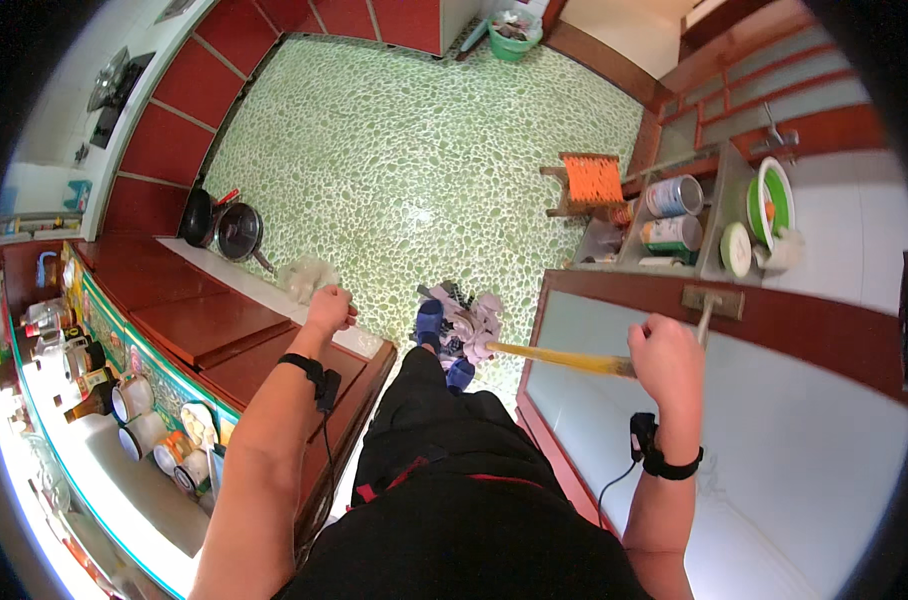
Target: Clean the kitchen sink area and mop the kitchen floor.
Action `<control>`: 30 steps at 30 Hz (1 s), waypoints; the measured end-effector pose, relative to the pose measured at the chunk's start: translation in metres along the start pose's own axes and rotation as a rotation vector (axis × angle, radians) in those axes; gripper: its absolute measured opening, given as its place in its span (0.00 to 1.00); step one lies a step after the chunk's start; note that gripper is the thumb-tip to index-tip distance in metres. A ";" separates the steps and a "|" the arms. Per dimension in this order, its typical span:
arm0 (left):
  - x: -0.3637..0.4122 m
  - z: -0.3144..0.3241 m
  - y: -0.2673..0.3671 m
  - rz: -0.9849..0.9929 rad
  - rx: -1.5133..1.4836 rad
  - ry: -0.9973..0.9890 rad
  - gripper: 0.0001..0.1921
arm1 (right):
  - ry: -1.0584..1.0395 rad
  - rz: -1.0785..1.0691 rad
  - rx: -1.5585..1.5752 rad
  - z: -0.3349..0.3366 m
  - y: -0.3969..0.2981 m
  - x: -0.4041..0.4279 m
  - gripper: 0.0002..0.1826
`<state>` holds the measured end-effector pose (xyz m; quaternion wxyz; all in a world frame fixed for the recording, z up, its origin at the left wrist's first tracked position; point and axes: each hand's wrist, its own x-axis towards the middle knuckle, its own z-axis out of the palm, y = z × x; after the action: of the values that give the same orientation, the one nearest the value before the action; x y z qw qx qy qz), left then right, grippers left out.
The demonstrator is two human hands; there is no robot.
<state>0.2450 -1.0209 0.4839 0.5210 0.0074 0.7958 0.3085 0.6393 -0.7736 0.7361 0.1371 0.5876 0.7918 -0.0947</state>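
Observation:
My right hand [667,360] is closed round the upper end of a yellow mop handle [562,358], in front of the frosted glass door. The handle slants down to a mop head of pinkish and dark cloth strips [472,322] on the green pebble-patterned floor, at my feet in blue slippers [430,322]. My left hand [332,309] hangs over the edge of the low red cabinets, its fingers curled loosely; no object shows in it. A crumpled clear plastic bag [304,277] lies on the floor just beyond that hand.
Two dark pans [238,231] stand by the left cabinets [176,315]. At the right are a small stool with an orange woven seat [593,178], a shelf holding cans [673,196] and the door [619,322]. A green bin [514,45] stands at the far side.

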 end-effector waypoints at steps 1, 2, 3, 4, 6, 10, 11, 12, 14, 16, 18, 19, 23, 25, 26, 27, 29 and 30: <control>-0.008 0.010 0.006 0.006 0.021 -0.004 0.10 | -0.002 0.018 0.014 0.002 0.005 -0.006 0.16; -0.016 0.021 0.011 0.030 0.025 0.002 0.10 | 0.013 -0.011 0.033 0.004 0.009 -0.012 0.16; -0.024 0.028 0.015 0.057 0.030 0.016 0.10 | 0.030 -0.044 0.059 0.005 0.011 -0.017 0.16; -0.027 0.037 0.014 0.071 0.040 0.013 0.10 | 0.038 -0.054 0.076 0.003 0.011 -0.024 0.17; -0.037 0.058 0.011 0.106 0.096 -0.013 0.10 | 0.056 -0.055 0.096 0.008 0.018 -0.034 0.17; -0.048 0.083 0.007 0.174 0.219 -0.080 0.09 | 0.091 -0.065 0.137 0.015 0.023 -0.058 0.17; -0.049 0.086 0.004 0.182 0.246 -0.099 0.09 | 0.082 -0.065 0.138 0.015 0.025 -0.063 0.17; -0.052 0.089 0.002 0.198 0.232 -0.104 0.09 | 0.090 -0.053 0.146 0.018 0.027 -0.068 0.17; -0.051 0.095 0.005 0.240 0.253 -0.108 0.09 | 0.096 -0.043 0.145 0.022 0.031 -0.072 0.17; -0.055 0.096 -0.003 0.242 0.256 -0.106 0.09 | 0.099 -0.056 0.146 0.021 0.034 -0.076 0.17; -0.057 0.092 -0.006 0.244 0.246 -0.097 0.09 | 0.109 -0.070 0.138 0.021 0.038 -0.081 0.17; -0.059 0.092 -0.008 0.258 0.228 -0.094 0.08 | 0.109 -0.064 0.131 0.022 0.040 -0.083 0.17; -0.063 0.081 -0.025 0.109 0.146 -0.070 0.08 | 0.112 -0.050 0.101 0.022 0.044 -0.093 0.18; -0.062 0.076 -0.034 0.057 0.151 -0.054 0.08 | 0.106 -0.062 0.110 0.027 0.046 -0.099 0.18; -0.061 0.077 -0.039 0.052 0.148 -0.038 0.08 | 0.115 -0.073 0.123 0.029 0.047 -0.102 0.18; -0.061 0.077 -0.041 0.049 0.144 -0.015 0.08 | 0.105 -0.076 0.120 0.029 0.046 -0.106 0.18; -0.057 0.086 -0.045 0.037 0.123 -0.029 0.07 | 0.061 -0.012 0.168 0.028 0.045 -0.115 0.16; -0.056 0.097 -0.045 0.054 0.106 -0.051 0.07 | 0.056 -0.014 0.164 0.030 0.048 -0.121 0.16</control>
<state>0.3652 -1.0294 0.4822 0.5314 0.0643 0.7970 0.2798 0.7209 -0.8781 0.7483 0.0657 0.5936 0.7891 -0.1437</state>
